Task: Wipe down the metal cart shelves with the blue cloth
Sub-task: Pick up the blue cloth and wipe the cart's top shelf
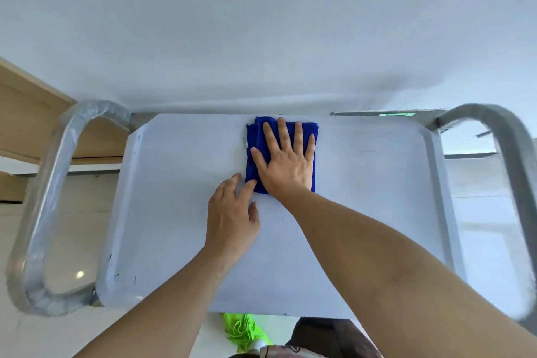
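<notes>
A: Head view, starting with the hands — what is the right hand [286, 164] doing?

B: It lies flat on the blue cloth [280, 154], palm down, fingers straight and spread, pointing toward the far edge. It presses on the cloth and grips nothing.

A: And the left hand [232, 216]?

B: Just beside it, nearer the person. It rests palm down on the cart's top shelf [174, 197], fingers straight and relaxed, holding nothing. Its fingertips reach the near left corner of the cloth; whether they touch it or only lie next to it I cannot tell.

A: Where exactly is the cloth?

B: Folded into a rough rectangle, flat on the top shelf, close to the far edge and about midway between the two ends.

A: What surrounds the shelf?

B: A curved metal handle [43, 197] loops out at the left end, wrapped in clear film, and a second handle [505, 171] loops out at the right end. A white wall [261, 23] rises behind the cart. Something bright green [244, 331] shows below the near edge, by the person's body.
</notes>
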